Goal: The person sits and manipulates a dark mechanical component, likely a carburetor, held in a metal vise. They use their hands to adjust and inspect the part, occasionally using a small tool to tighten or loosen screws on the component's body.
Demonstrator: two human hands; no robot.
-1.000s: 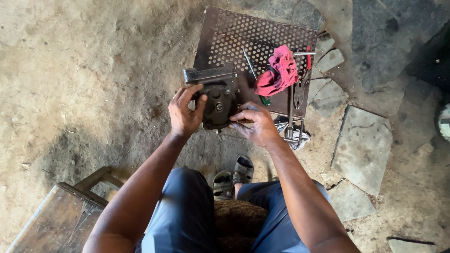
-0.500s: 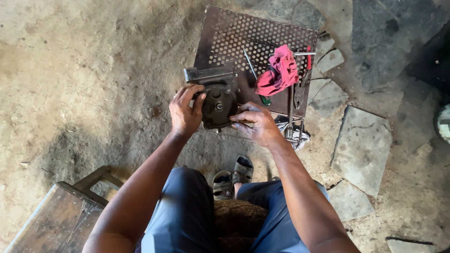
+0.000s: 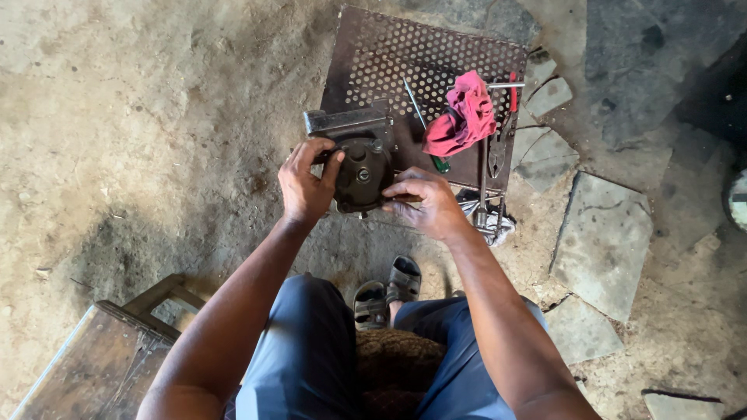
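Nearest the camera, the person's lap in blue trousers (image 3: 311, 358) fills the bottom edge, with a brown patterned cloth (image 3: 397, 365) between the thighs; its lower part is cut off by the frame. Beside the left knee a dark wooden stool (image 3: 101, 365) shows only one corner. Just beyond the knees two sandalled feet (image 3: 385, 292) stand on the dirt floor (image 3: 156, 132).

Further out, both hands meet on a round dark metal part (image 3: 362, 175), which rests at the near edge of a perforated metal plate (image 3: 420, 66). The left hand (image 3: 306, 187) is curled against the part's left side, thumb on its face. The right hand (image 3: 424, 204) is closed at the part's right edge, fingers pressed together; whatever they pinch is hidden under them. A grey rectangular block (image 3: 346, 122) sits touching the part's far side.

Farther along the plate lie a crumpled pink rag (image 3: 464, 117), a green-handled screwdriver (image 3: 424, 124) partly under it, and pliers (image 3: 496, 152) near the right rim. A whitish cloth (image 3: 490, 222) lies below the plate's corner, hard to make out. Broken flat stones (image 3: 603, 241) lie to the right.
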